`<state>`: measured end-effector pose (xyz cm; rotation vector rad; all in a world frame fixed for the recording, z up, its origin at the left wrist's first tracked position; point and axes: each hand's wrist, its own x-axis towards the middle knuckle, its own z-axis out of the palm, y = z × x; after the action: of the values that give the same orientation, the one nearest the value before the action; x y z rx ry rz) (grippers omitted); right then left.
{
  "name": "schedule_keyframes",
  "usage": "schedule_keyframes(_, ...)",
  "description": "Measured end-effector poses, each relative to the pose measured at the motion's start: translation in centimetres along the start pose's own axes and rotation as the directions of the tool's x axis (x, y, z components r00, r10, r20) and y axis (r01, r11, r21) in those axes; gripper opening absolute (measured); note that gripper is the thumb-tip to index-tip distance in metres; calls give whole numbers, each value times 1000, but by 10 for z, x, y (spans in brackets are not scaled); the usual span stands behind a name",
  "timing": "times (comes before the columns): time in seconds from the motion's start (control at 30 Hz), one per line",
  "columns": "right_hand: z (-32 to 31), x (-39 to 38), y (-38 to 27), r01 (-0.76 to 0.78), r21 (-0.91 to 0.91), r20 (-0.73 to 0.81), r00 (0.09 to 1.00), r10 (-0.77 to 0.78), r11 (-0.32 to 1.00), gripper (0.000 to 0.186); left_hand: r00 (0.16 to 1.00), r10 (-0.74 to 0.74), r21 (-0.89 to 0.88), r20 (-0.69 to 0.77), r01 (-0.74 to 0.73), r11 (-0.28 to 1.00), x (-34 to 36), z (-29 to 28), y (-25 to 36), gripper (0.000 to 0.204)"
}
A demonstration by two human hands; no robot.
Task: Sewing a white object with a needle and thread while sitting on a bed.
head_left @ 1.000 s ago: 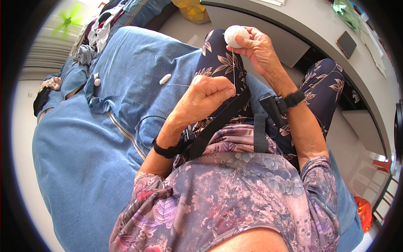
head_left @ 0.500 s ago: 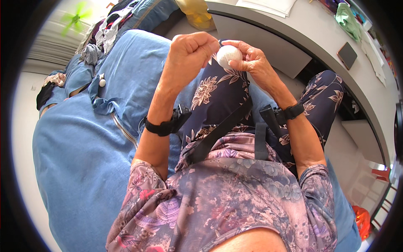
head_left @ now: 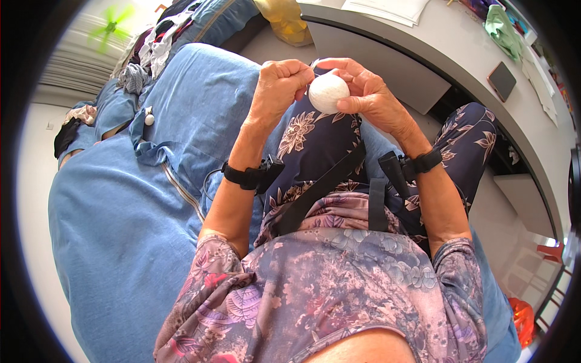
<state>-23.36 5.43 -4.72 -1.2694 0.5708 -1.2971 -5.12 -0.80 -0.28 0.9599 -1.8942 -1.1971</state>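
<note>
My right hand (head_left: pixel 370 97) holds a round white ball (head_left: pixel 327 94) with a finely lined surface, thumb at its near side and index finger reaching over its far side. Just left of the ball, my left hand (head_left: pixel 279 88) is closed, thumb and fingertips pinched together. A thin white strand (head_left: pixel 315 63) shows between the left fingertips and the right index finger; where it runs from there is hard to make out. Both hands are raised above my knee in dark floral trousers (head_left: pixel 295 133).
I sit on a bed with a blue cover (head_left: pixel 121 224). A small white round object (head_left: pixel 149 119) lies on it, with piled clothes (head_left: pixel 160 45) farther back. A curved grey desk (head_left: pixel 448 42) at the right carries papers (head_left: pixel 390 7) and a phone (head_left: pixel 502 81). A yellow bag (head_left: pixel 284 23) stands beyond.
The ball has come nearer to me and turned in my right hand, looking larger. My left hand has moved right and slightly nearer, its fingertips now close to the right index finger.
</note>
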Motion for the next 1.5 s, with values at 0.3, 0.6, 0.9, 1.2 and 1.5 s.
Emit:
schedule_keyframes(0.3, -7, 0, 2, 34, 154, 46, 998, -42, 988, 59, 970, -238, -196, 58, 245, 950, -12, -2, -4, 15)
schedule_keyframes(0.6, -19, 7, 4, 162, 440, -102, 986, -130, 883, 55, 974, -189, -239, 123, 214, 947, -29, -4, -6, 18)
schedule_keyframes(0.9, -35, 8, 19, 201, 507, -283, 957, -58, 839, 44, 972, -139, -158, 189, 170, 973, -47, 0, 13, 16)
schedule_keyframes(1.2, -28, 7, 21, 81, 171, -370, 929, -12, 982, 45, 972, -49, -29, 230, 57, 998, -56, -1, 45, 15)
schedule_keyframes(1.5, -7, 4, 15, -12, -262, -52, 999, -1, 965, 55, 1000, 12, -132, 4, -12, 991, -18, -11, 48, 15)
